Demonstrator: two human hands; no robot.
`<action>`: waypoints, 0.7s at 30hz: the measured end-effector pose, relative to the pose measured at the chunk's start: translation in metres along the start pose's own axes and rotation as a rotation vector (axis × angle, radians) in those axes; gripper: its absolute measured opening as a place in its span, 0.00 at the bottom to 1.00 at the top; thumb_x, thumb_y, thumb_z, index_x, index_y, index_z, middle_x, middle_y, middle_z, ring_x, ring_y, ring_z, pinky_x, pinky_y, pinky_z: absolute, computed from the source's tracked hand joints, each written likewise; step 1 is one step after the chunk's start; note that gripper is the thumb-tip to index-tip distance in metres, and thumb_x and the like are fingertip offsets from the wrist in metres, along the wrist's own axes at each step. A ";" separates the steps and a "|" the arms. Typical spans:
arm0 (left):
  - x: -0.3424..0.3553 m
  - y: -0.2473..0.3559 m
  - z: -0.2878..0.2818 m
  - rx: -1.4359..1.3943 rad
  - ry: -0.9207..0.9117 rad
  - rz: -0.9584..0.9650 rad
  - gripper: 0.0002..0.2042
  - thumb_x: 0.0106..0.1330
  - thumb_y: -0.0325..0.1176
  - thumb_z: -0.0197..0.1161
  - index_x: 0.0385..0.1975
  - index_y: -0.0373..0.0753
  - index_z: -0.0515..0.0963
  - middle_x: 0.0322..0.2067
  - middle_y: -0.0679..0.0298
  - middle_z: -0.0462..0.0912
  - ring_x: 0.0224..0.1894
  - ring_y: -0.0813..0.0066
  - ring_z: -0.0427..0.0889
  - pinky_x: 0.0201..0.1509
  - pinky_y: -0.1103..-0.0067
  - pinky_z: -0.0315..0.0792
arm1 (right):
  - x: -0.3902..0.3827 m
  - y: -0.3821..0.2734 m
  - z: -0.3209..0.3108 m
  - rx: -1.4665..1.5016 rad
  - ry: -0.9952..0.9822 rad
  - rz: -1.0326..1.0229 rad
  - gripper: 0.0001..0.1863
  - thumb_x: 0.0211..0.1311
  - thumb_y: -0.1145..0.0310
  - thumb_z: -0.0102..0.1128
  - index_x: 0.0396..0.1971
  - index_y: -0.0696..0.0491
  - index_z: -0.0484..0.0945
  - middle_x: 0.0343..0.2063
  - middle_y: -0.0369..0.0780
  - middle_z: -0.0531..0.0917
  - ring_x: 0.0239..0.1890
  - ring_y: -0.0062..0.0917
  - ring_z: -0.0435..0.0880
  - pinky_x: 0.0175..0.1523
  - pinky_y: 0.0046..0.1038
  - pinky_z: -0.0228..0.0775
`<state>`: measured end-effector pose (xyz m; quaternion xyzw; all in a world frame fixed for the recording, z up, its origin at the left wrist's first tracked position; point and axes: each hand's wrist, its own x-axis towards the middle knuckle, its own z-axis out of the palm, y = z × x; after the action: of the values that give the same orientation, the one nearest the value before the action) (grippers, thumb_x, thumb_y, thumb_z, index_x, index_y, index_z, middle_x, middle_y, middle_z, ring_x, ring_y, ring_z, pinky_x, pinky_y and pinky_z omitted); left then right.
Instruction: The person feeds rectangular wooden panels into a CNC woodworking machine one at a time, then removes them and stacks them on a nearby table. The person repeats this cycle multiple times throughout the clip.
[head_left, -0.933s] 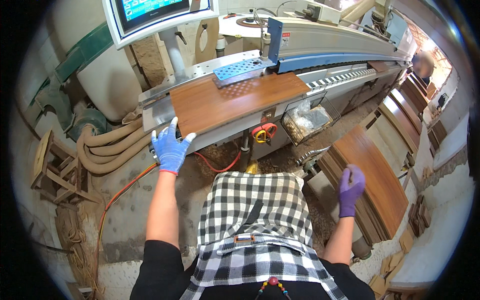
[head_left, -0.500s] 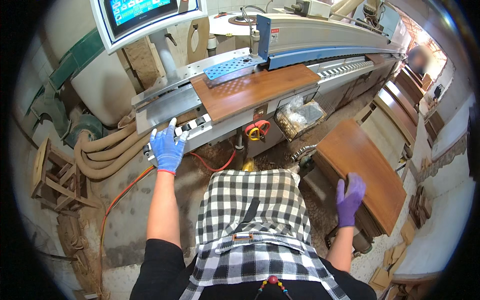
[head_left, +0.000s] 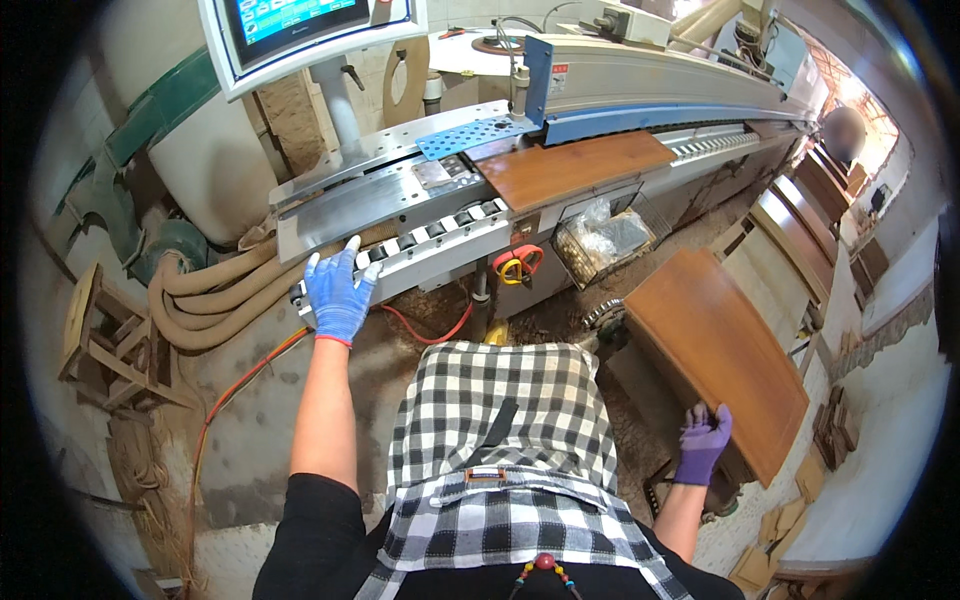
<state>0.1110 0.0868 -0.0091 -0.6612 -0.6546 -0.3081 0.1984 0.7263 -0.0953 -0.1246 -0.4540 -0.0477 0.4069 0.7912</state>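
Note:
My left hand (head_left: 338, 298), in a blue glove with pale fingertips, lies with its fingers spread over the near end of the white roller rail (head_left: 445, 247). It holds nothing. Along the machine bed, the brown wooden panel (head_left: 575, 168) lies flat, partly beneath the blue perforated plate (head_left: 475, 137) and the long blue-edged beam (head_left: 660, 118). My right hand (head_left: 704, 446), gloved in purple, is at the near-left edge of a second brown board (head_left: 722, 358) on a stack. Its fingers are loosely bent and apart, with nothing visible in them; contact with the edge is unclear.
A control screen (head_left: 292, 22) stands over the bed. Below the machine hang a wire basket (head_left: 610, 240) and red and yellow tape rolls (head_left: 518, 265). Thick hoses (head_left: 215, 300) and a wooden stool (head_left: 115, 345) are at left. Another person (head_left: 843, 135) is far right.
The panel on the machine has moved right along the bed, uncovering more rollers. My right hand has come down along the stacked board's edge and its fingers have bent. My left hand stays put.

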 end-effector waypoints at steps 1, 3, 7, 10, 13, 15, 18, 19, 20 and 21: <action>-0.001 -0.001 -0.001 0.004 0.006 -0.002 0.25 0.60 0.48 0.64 0.55 0.44 0.75 0.37 0.61 0.83 0.43 0.64 0.78 0.66 0.65 0.57 | -0.012 0.000 0.001 -0.009 -0.082 0.069 0.17 0.60 0.50 0.60 0.38 0.47 0.77 0.33 0.40 0.83 0.34 0.30 0.81 0.46 0.36 0.72; -0.002 -0.003 -0.001 0.014 0.012 0.000 0.25 0.60 0.47 0.64 0.55 0.44 0.75 0.37 0.61 0.83 0.43 0.64 0.78 0.66 0.64 0.56 | -0.049 -0.005 0.022 0.052 -0.089 0.150 0.18 0.60 0.48 0.60 0.42 0.45 0.77 0.33 0.40 0.83 0.33 0.31 0.80 0.48 0.37 0.71; -0.003 -0.004 -0.002 0.042 -0.029 -0.017 0.25 0.61 0.48 0.63 0.57 0.46 0.74 0.40 0.61 0.82 0.47 0.63 0.77 0.66 0.63 0.57 | -0.054 -0.020 0.015 0.095 0.116 0.015 0.23 0.61 0.45 0.59 0.47 0.46 0.76 0.42 0.39 0.81 0.39 0.29 0.78 0.48 0.37 0.71; -0.002 -0.002 -0.004 0.011 -0.042 -0.018 0.26 0.61 0.48 0.63 0.58 0.46 0.73 0.41 0.60 0.82 0.47 0.63 0.77 0.67 0.62 0.56 | -0.036 -0.014 -0.029 -0.016 -0.033 -0.040 0.18 0.66 0.53 0.57 0.49 0.48 0.76 0.46 0.37 0.80 0.42 0.26 0.77 0.47 0.33 0.72; -0.004 -0.006 -0.009 0.021 -0.131 -0.035 0.29 0.60 0.50 0.63 0.61 0.46 0.70 0.47 0.58 0.80 0.53 0.61 0.74 0.69 0.61 0.53 | -0.048 -0.011 -0.013 -0.216 -0.164 -0.099 0.15 0.68 0.59 0.55 0.50 0.49 0.76 0.45 0.36 0.80 0.39 0.24 0.78 0.42 0.28 0.73; -0.004 -0.004 -0.012 0.031 -0.171 -0.003 0.33 0.59 0.52 0.63 0.64 0.45 0.66 0.53 0.57 0.76 0.58 0.59 0.70 0.71 0.61 0.50 | -0.051 -0.001 -0.007 -0.432 -0.225 -0.288 0.15 0.69 0.61 0.54 0.50 0.51 0.76 0.44 0.36 0.80 0.37 0.23 0.78 0.39 0.24 0.73; -0.019 0.011 -0.031 -0.021 -0.227 0.062 0.41 0.57 0.56 0.64 0.68 0.43 0.59 0.67 0.54 0.60 0.69 0.54 0.57 0.73 0.59 0.44 | -0.033 0.022 0.010 -0.283 -0.352 -0.191 0.16 0.68 0.63 0.55 0.50 0.55 0.75 0.44 0.37 0.81 0.38 0.24 0.81 0.36 0.23 0.76; -0.024 0.020 -0.039 -0.125 -0.184 0.112 0.43 0.54 0.60 0.65 0.66 0.41 0.62 0.65 0.52 0.62 0.69 0.51 0.57 0.73 0.59 0.45 | -0.044 0.021 0.048 -0.113 -0.378 -0.006 0.16 0.67 0.64 0.55 0.50 0.55 0.75 0.45 0.38 0.81 0.41 0.26 0.81 0.39 0.24 0.76; -0.026 0.036 -0.053 -0.178 -0.201 0.158 0.43 0.53 0.60 0.66 0.65 0.41 0.63 0.66 0.51 0.62 0.69 0.50 0.56 0.73 0.59 0.46 | -0.059 0.026 0.085 0.061 -0.395 0.172 0.16 0.67 0.64 0.55 0.50 0.56 0.75 0.47 0.39 0.81 0.44 0.28 0.82 0.42 0.26 0.77; -0.029 0.052 -0.065 -0.237 -0.218 0.206 0.43 0.51 0.61 0.67 0.65 0.42 0.65 0.66 0.51 0.61 0.69 0.49 0.56 0.73 0.58 0.46 | -0.063 0.034 0.104 0.091 -0.464 0.240 0.16 0.67 0.65 0.55 0.50 0.56 0.75 0.48 0.39 0.81 0.47 0.29 0.81 0.46 0.28 0.76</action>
<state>0.1537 0.0187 0.0264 -0.7729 -0.5603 -0.2875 0.0777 0.6175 -0.0592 -0.0711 -0.3149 -0.1551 0.5925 0.7251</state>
